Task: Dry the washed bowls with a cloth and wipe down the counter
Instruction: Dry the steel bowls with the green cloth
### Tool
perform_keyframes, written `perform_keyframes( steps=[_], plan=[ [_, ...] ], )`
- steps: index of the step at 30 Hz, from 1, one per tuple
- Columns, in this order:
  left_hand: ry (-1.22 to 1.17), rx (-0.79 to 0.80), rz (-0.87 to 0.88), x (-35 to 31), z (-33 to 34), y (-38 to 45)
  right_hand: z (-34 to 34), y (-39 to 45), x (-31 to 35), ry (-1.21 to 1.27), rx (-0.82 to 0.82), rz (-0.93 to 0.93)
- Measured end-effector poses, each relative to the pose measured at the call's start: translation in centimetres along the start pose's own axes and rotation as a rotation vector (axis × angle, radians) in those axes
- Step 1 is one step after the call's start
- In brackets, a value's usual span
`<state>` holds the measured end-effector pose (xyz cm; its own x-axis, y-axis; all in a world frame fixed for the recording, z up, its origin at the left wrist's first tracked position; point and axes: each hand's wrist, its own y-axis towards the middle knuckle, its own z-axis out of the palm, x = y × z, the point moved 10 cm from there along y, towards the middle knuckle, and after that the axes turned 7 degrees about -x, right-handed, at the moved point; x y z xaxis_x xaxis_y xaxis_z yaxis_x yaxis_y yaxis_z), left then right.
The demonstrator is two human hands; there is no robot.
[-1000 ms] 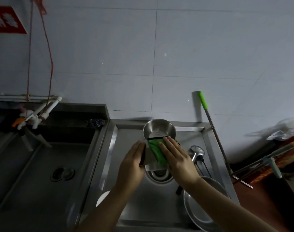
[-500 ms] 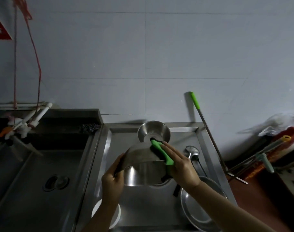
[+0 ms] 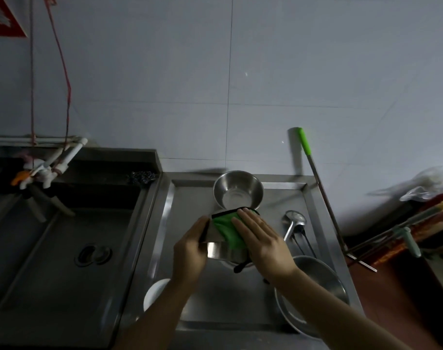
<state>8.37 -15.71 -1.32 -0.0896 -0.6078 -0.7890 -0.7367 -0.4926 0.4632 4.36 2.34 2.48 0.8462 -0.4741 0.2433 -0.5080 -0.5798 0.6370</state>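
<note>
Between hands: bowl, cloth on top.

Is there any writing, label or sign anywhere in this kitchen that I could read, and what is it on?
No text can be read.
Red sign on the wall, top left: white marks, cut off by the frame edge and too blurred to read.
Steel bowls, ladle, green cloth: no visible lettering.

Left hand curled in a grip, right hand flat, fingers straight.

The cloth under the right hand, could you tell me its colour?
Bright green cloth with a dark edge; head view.
</note>
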Motion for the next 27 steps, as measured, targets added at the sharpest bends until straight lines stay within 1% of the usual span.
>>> perform_keyframes(
  steps=[3, 5, 6, 8, 9, 10, 13, 15, 16, 18, 19, 20, 21, 22, 23, 25, 27],
  plan=[
    [-0.077, -0.036, -0.168, 2.7, -1.5, -0.5, -0.9, -0.2, -1.6, 0.12, -0.037, 0.057],
    [-0.121, -0.015, -0.271, 4.4, -1.6, -1.2, -0.4, -0.5, -2.0, 0.166, -0.02, 0.062],
    [-0.12, 0.012, -0.315, 5.3, -1.3, -1.6, 0.1, -0.7, -2.1, 0.172, 0.001, 0.074],
    [-0.064, 0.121, -0.349, 6.3, -0.1, -2.1, 1.2, -1.3, -2.6, 0.158, 0.04, 0.122],
    [-0.033, 0.174, -0.331, 6.2, 0.5, -2.2, 1.7, -1.7, -2.5, 0.137, 0.054, 0.139],
    [0.01, 0.199, -0.277, 5.6, 0.9, -2.1, 2.2, -2.1, -2.1, 0.109, 0.063, 0.131],
    [0.13, 0.251, -0.047, 2.0, 2.3, -1.6, 3.0, -2.0, 0.3, 0.024, 0.076, 0.04],
    [0.151, 0.279, -0.041, 0.6, 2.8, -1.2, 3.2, -1.3, 1.1, 0.0, 0.076, 0.047],
    [0.127, 0.267, -0.044, 0.3, 2.8, -1.0, 3.0, -0.9, 1.3, 0.009, 0.079, 0.044],
    [0.022, 0.161, -0.044, 0.8, 1.4, -0.6, 2.2, -0.4, 0.7, 0.05, 0.088, 0.037],
    [-0.005, 0.069, -0.066, 1.6, 0.1, -0.4, 1.6, -0.4, -0.5, 0.088, 0.077, 0.08],
    [-0.016, -0.024, -0.122, 2.9, -1.3, -0.4, 0.9, -0.6, -2.0, 0.141, 0.06, 0.163],
    [-0.043, -0.088, -0.21, 4.3, -2.3, -0.5, 0.4, -0.9, -3.5, 0.206, 0.04, 0.258],
    [-0.097, -0.116, -0.304, 5.4, -2.8, -0.8, 0.1, -1.3, -4.7, 0.263, 0.023, 0.338],
    [-0.151, -0.11, -0.386, 6.4, -2.7, -1.0, 0.2, -1.6, -5.5, 0.307, 0.008, 0.404],
    [-0.195, -0.067, -0.47, 7.3, -2.0, -1.4, 0.8, -1.8, -6.5, 0.369, 0.0, 0.512],
    [-0.153, 0.041, -0.495, 7.9, -1.0, -1.3, 1.9, -1.5, -6.1, 0.382, 0.04, 0.499]
  ],
)
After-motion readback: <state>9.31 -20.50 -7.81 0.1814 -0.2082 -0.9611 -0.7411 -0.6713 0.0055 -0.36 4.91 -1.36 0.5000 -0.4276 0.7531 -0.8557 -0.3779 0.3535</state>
